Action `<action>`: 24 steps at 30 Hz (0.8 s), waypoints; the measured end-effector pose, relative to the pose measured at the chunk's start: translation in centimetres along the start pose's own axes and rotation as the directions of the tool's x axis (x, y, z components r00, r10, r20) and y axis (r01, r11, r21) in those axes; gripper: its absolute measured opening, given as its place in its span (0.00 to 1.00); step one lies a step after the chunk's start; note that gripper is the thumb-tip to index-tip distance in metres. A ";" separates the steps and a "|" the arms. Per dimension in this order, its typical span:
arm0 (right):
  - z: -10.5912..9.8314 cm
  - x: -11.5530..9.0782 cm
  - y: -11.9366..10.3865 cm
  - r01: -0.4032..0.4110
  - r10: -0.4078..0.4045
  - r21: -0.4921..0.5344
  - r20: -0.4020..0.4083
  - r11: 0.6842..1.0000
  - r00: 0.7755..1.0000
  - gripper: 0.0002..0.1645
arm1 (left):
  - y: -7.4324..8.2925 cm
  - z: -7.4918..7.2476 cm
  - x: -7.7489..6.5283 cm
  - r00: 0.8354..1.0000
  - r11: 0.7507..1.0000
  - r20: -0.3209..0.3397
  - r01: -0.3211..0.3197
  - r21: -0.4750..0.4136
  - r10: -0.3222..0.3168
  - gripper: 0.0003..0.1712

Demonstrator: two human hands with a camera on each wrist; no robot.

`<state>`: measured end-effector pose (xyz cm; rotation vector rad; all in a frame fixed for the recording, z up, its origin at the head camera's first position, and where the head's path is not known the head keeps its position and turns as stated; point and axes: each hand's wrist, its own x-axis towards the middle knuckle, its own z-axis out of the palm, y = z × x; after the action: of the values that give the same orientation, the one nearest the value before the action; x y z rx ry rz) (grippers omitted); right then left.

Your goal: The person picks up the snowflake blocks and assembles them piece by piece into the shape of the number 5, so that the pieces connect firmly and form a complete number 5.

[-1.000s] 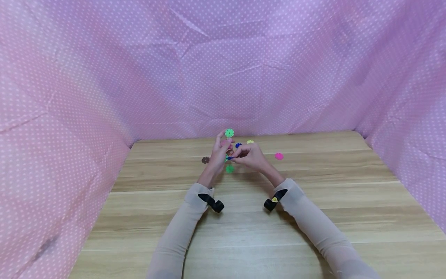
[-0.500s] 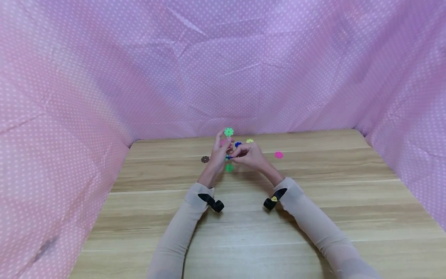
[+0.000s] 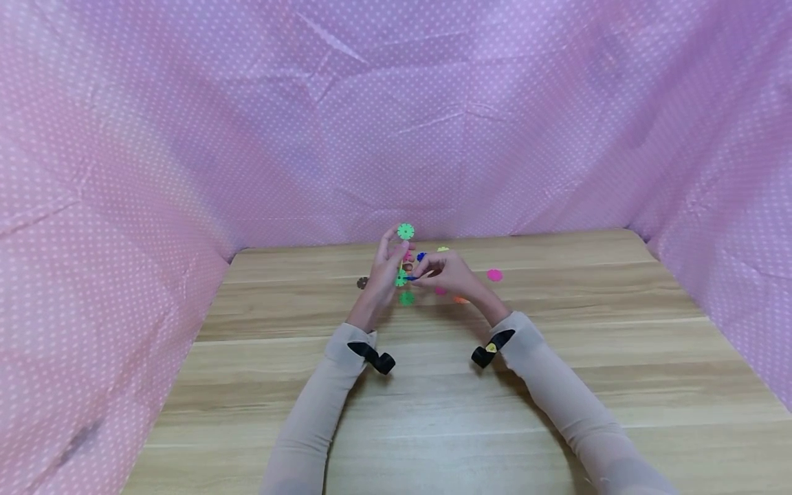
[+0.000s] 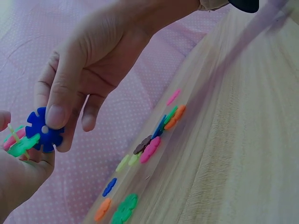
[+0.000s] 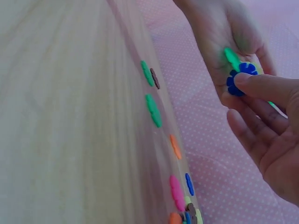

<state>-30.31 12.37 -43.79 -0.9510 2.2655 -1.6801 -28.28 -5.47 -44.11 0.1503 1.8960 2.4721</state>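
My left hand (image 3: 385, 268) holds a small chain of joined, notched plastic snowflake discs. A green disc (image 3: 405, 231) tops the chain, with pink and yellow ones partly hidden by the fingers and another green disc (image 3: 401, 278) at its lower end. My right hand (image 3: 454, 278) pinches a dark blue disc (image 4: 45, 130) between thumb and fingers. In the left wrist view, the blue disc's edge overlaps the lower green disc (image 4: 24, 145). Both hands are close together above the table.
Loose discs lie on the wooden table (image 3: 433, 412) below and around the hands: brown (image 3: 362, 282), green (image 3: 406, 298), pink (image 3: 494, 275), orange (image 4: 103, 209) and several others. A pink dotted cloth (image 3: 396, 137) hangs behind the table and along both sides.
The held chain has turned so the lower green disc faces the head camera. The hands shifted slightly apart, and pink and orange discs now show below the right hand.
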 end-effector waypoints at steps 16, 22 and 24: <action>-4.7 -0.6 -0.8 -0.107 0.119 -0.070 0.196 0.992 0.973 0.10 | -0.2 -0.1 -0.1 0.999 1.000 0.039 -0.001 -0.010 0.002 0.29; -8.5 -1.5 -0.6 -0.161 0.192 -0.145 0.230 0.976 0.954 0.13 | -0.4 -0.1 -0.2 1.000 1.000 0.030 -0.004 0.008 0.004 0.28; -9.9 -1.9 -0.3 -0.179 0.221 -0.193 0.229 0.965 0.948 0.14 | -0.5 -0.1 -0.2 1.000 1.000 0.031 -0.004 0.012 0.003 0.29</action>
<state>-33.50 21.32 -40.50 -0.8730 2.2733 -1.2263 -28.14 -5.47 -44.59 0.1915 1.9001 2.4461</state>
